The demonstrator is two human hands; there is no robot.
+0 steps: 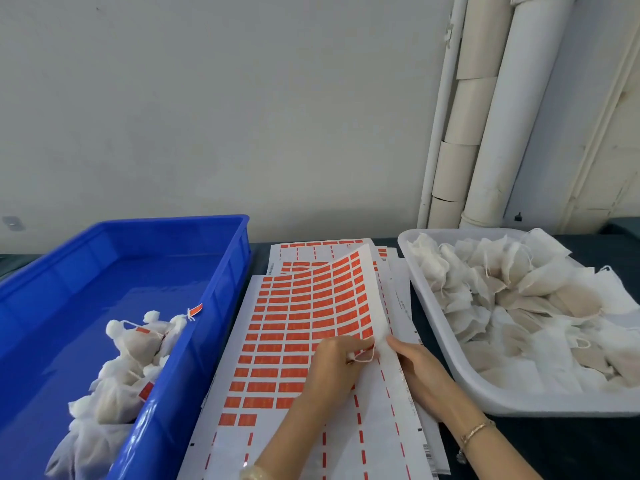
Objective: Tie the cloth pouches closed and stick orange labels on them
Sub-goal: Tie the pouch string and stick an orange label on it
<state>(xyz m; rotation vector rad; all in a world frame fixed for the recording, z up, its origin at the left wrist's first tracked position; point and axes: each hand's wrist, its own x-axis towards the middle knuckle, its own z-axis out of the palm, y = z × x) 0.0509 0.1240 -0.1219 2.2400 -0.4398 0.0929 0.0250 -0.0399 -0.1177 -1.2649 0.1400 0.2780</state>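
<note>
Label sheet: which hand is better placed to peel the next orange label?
Probably the left hand: its fingertips sit on the orange labels at the label sheet's curled edge, pinching a string, while the right hand holds that edge up.

Two hands show, a left hand (332,365) and a right hand (420,370), with one bracelet (478,432) on each wrist. One loop of white string (367,358) hangs from the left hand. The counter (554,448) carries two containers: one blue bin (221,282), holding roughly ten tied pouches (121,389), and one white tray (512,405), its untied pouches (519,306) heaped beyond counting. At least four label sheets (304,306) are stacked.
</note>
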